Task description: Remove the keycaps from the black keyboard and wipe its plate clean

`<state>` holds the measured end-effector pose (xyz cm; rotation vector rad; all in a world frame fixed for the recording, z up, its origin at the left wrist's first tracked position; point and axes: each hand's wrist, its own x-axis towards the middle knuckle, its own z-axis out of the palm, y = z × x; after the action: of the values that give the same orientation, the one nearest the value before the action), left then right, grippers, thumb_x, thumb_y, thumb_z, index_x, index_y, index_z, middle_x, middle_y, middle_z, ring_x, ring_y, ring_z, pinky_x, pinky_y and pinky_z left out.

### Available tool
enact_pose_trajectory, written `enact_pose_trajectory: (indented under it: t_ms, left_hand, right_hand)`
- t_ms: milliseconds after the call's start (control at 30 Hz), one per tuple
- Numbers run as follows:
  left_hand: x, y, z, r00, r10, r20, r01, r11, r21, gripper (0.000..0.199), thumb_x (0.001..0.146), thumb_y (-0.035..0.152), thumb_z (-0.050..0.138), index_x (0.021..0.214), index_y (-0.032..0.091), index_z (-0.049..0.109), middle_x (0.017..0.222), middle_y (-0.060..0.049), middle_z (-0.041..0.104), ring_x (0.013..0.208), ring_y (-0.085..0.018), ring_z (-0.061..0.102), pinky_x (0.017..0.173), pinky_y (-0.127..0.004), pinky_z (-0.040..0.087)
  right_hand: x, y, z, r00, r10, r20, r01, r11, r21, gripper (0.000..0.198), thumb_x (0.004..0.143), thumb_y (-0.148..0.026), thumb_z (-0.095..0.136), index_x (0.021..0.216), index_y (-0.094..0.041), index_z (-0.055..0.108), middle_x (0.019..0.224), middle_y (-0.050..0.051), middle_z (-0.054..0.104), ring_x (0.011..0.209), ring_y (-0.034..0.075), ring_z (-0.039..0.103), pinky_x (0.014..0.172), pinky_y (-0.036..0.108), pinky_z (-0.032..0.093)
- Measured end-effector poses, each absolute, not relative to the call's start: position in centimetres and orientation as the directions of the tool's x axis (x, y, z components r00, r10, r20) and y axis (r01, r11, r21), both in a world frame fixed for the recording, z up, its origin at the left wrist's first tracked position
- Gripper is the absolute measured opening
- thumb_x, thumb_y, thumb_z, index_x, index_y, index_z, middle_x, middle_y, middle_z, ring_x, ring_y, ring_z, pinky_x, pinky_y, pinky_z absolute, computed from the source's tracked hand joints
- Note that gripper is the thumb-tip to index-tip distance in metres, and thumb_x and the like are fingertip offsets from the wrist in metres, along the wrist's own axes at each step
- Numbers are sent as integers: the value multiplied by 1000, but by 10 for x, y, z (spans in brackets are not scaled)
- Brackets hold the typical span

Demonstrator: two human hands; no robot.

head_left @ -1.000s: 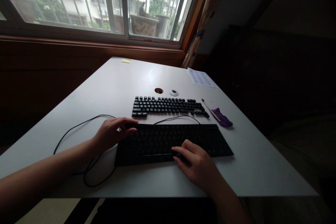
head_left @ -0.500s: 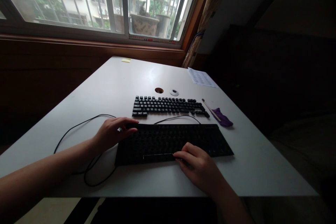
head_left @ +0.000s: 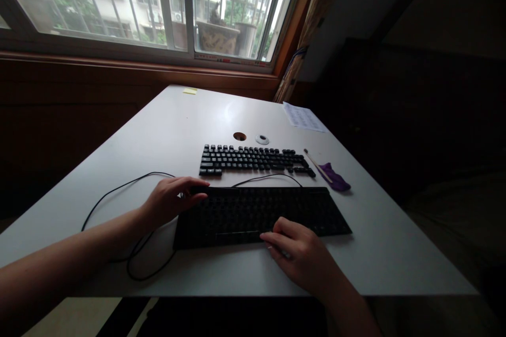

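Observation:
A black keyboard base (head_left: 316,210) lies near the front of the white table, its upper surface dark and hard to make out. My left hand (head_left: 169,197) is closed on its far left corner, thumb on the near side and fingers along the back edge. At the front edge, a long space bar (head_left: 237,235) shows as a thin pale outline. My right hand (head_left: 298,247) has its fingers bent and pinched at the right end of that bar; the grip itself is partly hidden. Behind the base, black keycaps (head_left: 253,158) stand in keyboard-like rows with some gaps.
A black cable (head_left: 114,187) loops at the left and runs behind the base. On the right, a thin brush (head_left: 318,166) rests against a purple cloth (head_left: 336,178). Farther back are a cable hole (head_left: 239,136), its ring cover (head_left: 262,139), printed paper (head_left: 303,117) and a yellow note (head_left: 190,91).
My right hand has shifted very slightly, its fingers lowering a little at the front edge. My left hand and the keyboard base stay where they were.

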<state>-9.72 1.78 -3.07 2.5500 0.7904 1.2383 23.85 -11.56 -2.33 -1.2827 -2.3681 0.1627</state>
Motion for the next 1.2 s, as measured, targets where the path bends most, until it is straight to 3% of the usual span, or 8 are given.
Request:
enact_pose_trajectory:
  t_ms: [333,433,600,733,1000,1200]
  left_hand:
    - [-96,16,-32,517,563,645,325,-826,460,24,96,40,69,109,20,72,90,-3,79,58,-9,65,61,-18,54]
    - [-96,15,-33,524,568,635,309,-822,479,26,96,41,69,109,20,72,89,-4,78,59,-10,66,61,-19,54]
    - [-96,12,-30,534,570,625,319,-820,475,29,97,45,66,107,19,73,85,-4,77,60,-11,67,61,-20,54]
    - [-95,11,-26,551,526,648,293,-849,440,30,97,46,65,107,18,73,84,-5,78,63,-13,70,62,-20,55]
    - [-92,11,-25,548,529,648,298,-847,439,26,98,41,66,106,18,73,82,-4,77,58,-11,66,60,-20,54]
    - [-92,15,-28,499,575,648,332,-818,471,21,97,34,68,111,18,71,78,-2,76,55,-9,65,57,-17,55]
  right_hand:
    - [229,-90,-12,-337,831,443,782,509,-359,20,99,-23,59,115,-20,72,84,4,63,75,17,63,69,30,53]
    - [219,-78,-5,-305,827,473,775,504,-380,24,99,-26,62,120,-23,70,91,5,65,81,18,66,75,32,56]
    - [197,-59,4,-371,811,452,692,567,-448,35,94,-29,70,128,-25,65,119,8,65,106,22,67,93,36,57]
    - [183,-48,5,-436,801,410,641,596,-484,29,95,-29,70,123,-24,66,111,6,69,98,20,68,88,34,57]
    - [179,-38,1,-454,778,434,631,625,-460,22,95,-24,67,117,-23,66,106,6,69,93,19,68,84,31,56]
    - [194,-19,9,-482,768,421,680,631,-374,16,96,-24,65,112,-23,69,107,5,68,93,18,68,85,32,57]
